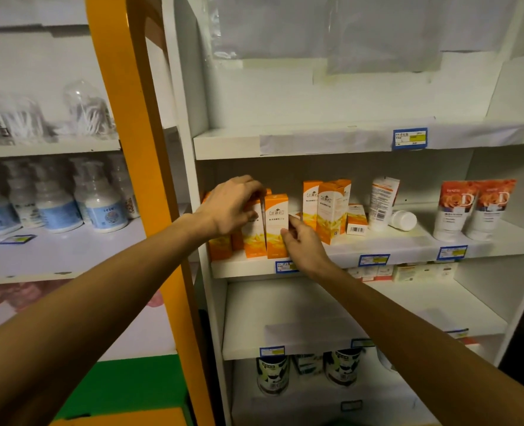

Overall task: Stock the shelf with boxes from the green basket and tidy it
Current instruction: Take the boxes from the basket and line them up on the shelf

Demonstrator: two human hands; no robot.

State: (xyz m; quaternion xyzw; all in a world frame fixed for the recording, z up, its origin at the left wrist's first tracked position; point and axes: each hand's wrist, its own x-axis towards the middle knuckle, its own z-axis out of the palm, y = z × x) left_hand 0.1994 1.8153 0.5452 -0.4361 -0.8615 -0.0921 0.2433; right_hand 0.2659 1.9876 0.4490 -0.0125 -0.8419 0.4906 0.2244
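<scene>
From the head camera, both arms are reaching to the left end of the white middle shelf board (408,244) of a white shelving unit. The left hand (230,207) is curling its fingers over the tops of the tall orange-and-white cardboard boxes (256,232) standing in a tight row at the shelf's left end, gripping them from above. The right hand (303,244) is pinching the lower right edge of the rightmost box in that row (276,229), thumb and fingertips closing on its side near the shelf's front edge.

Further along the same board, a second cluster of matching orange boxes (331,207) is standing apart from the row, one leaning slightly, with a small orange box (356,219) just beside it. Beyond those are sitting a white tube (382,201) propped upright, a white bottle lying on its side (403,219), and two white tubes with red rose print (475,210) toward the right end.

The green basket is not clearly showing; only a green surface (125,385) is appearing at lower left.

The step in hand looks like squaring up the left row. Next, the loose cluster probably needs sliding left to join it, upright and flush with the front edge.
</scene>
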